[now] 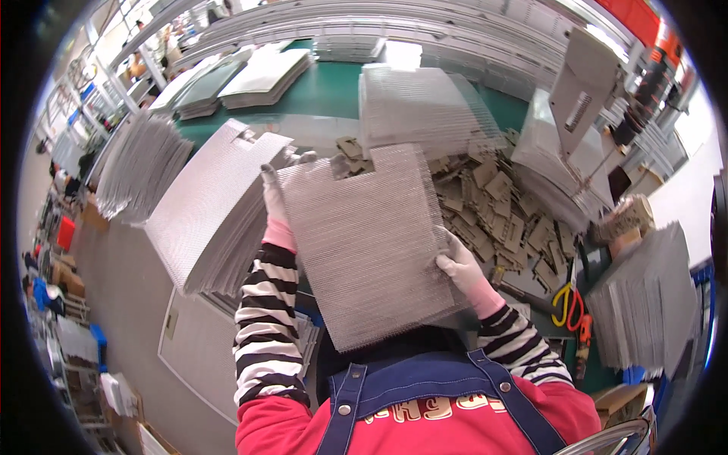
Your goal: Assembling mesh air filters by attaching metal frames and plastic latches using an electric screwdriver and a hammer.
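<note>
A grey mesh sheet [364,243] with a rectangular notch in its far edge is held up in front of my chest. My left hand [275,199], in a pale glove with a pink cuff, grips its upper left edge. On the opposite side my right hand [464,274], gloved alike, pinches the right edge, thumb on the face of the sheet. The fingers behind the mesh are partly hidden. Just left of my left hand lies a tall stack of similar notched mesh sheets [216,197]. Beyond my right hand spreads a heap of small flat beige pieces [500,205].
More sheet stacks stand at the far left [142,163], the back [417,102] and the right [644,303]. Scissors [569,305] with yellow and red handles lie right of the heap, near an orange-handled tool [583,341]. A power screwdriver [648,87] hangs at upper right.
</note>
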Demonstrator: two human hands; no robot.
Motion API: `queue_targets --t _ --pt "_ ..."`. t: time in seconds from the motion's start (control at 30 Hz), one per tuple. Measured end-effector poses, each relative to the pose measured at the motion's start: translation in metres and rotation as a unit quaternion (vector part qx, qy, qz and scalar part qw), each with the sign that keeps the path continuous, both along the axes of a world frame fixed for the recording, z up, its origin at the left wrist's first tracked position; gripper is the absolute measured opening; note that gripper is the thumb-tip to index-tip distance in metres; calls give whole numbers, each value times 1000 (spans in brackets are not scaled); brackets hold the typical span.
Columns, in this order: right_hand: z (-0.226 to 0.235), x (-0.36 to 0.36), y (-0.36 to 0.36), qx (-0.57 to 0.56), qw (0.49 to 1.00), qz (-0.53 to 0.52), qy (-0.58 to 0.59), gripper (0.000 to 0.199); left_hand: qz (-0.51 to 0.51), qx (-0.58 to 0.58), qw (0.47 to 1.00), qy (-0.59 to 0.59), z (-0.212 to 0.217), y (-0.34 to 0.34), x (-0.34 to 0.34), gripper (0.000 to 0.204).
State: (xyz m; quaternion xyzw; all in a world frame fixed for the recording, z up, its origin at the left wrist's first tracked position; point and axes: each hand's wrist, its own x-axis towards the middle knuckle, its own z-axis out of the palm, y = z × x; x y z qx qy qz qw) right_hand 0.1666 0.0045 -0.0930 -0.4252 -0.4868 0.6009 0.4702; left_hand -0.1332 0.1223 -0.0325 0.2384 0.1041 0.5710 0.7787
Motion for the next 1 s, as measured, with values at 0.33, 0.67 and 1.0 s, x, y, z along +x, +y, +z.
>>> queue_targets --t 0.33,0.67,1.0 --pt "-3 3 -12 54 998 35 -15 63 -11 73 995 -61 3 -3 -1 70" --pt "0 10 -4 84 945 -95 -302 47 -32 218 975 -33 -9 6 -7 42" --pt "116 216 23 319 598 -533 -506 23 20 164 986 -39 -12 0 -2 79"
